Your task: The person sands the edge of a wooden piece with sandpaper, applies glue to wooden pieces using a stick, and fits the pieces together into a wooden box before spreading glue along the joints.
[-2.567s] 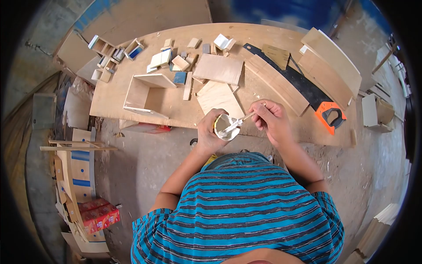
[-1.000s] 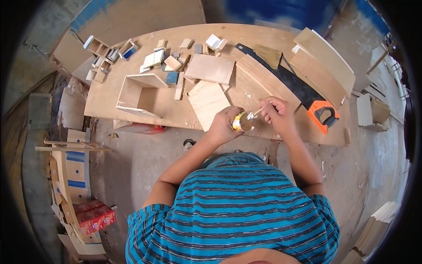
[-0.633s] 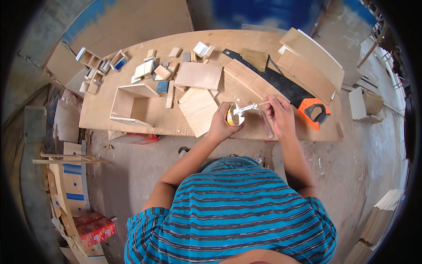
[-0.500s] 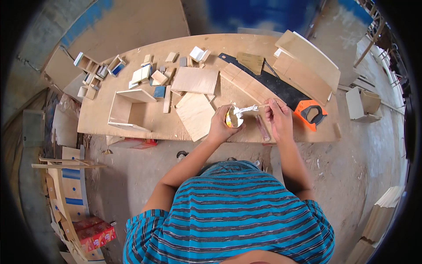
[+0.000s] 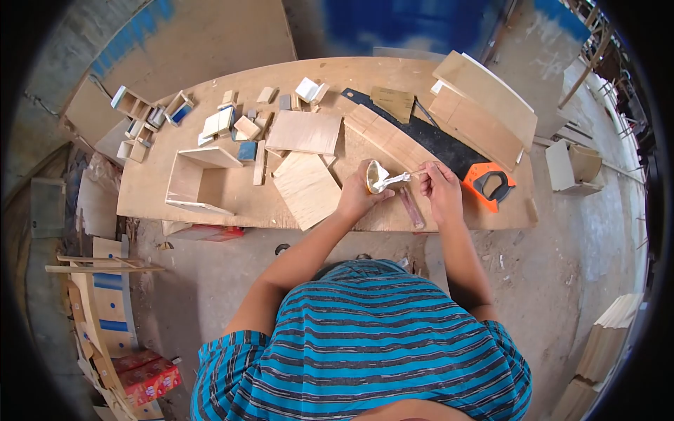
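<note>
On my feed the L hand (image 5: 359, 192) is wrapped round a small tub (image 5: 373, 175), its mouth tipped twd the R hand (image 5: 444, 188), which pinches a thin stick (image 5: 418, 172) w/ white paste (image 5: 394, 181) on its tip, at the tub's mouth. Below, btwn both hands, a pinkish strip (image 5: 413, 208) lies on the workbench (image 5: 256, 210); R of the grip, an orange-handled handsaw (image 5: 449, 147); L, a plywood panel (image 5: 307, 189), then an open wooden box (image 5: 188, 179).

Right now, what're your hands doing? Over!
Left hand holding small cup. Right hand pinching stick, white-coated end at cup's mouth. Orange-handled saw beside right hand, nothing seen blocking.
</note>
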Available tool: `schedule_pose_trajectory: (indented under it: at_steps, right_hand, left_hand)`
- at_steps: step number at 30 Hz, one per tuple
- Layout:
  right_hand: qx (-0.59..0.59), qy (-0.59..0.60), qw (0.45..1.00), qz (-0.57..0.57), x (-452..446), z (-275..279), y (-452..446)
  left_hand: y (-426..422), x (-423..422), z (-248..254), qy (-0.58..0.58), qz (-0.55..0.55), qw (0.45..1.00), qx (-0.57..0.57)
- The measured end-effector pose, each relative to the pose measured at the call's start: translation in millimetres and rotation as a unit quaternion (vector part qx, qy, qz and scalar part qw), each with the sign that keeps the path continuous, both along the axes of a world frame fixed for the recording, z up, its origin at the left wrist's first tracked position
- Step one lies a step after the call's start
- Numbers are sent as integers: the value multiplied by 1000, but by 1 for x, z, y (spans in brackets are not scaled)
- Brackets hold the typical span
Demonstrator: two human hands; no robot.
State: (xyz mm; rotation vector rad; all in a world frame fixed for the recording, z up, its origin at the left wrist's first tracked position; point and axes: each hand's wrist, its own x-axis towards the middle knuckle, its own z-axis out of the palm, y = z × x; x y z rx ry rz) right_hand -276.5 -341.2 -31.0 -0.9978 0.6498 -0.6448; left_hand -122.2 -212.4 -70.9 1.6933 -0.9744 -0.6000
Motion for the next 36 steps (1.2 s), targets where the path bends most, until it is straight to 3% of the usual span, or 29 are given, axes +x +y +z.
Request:
schedule_pose_trajectory:
  at_steps: [1, 4, 12, 16, 21, 26, 32, 36]
  right_hand:
    - [37, -12, 999, -2, -1, -3, -3]
    - [111, -15, 993, -43, -2, -7, -8]
    - [78, -58, 994, -54, -11, -30, -24]
    - [98, -57, 992, -52, -9, -26, -20]
    - [118, -71, 989, -47, 0, -9, -15]
    - [100, -103, 989, 35, 27, 15, 13]
    - [96, -88, 979, 159, 97, 38, 80]
    - [64, -70, 960, 263, 153, 38, 118]
  left_hand:
    - [-1, 0, 2, -3, -2, 1000, 24]
    - [-9, 1, -8, -216, 8, 976, 33]
    - [-4, 5, -14, -163, -3, 986, 45]
    - [17, 3, 8, -119, -31, 991, 47]
    - [64, 4, 21, -205, -34, 978, 23]
    - [161, 7, 39, -253, -10, 967, 27]
    - [258, 34, 33, -264, 164, 948, 74]
    - [308, 55, 17, -279, 223, 931, 71]
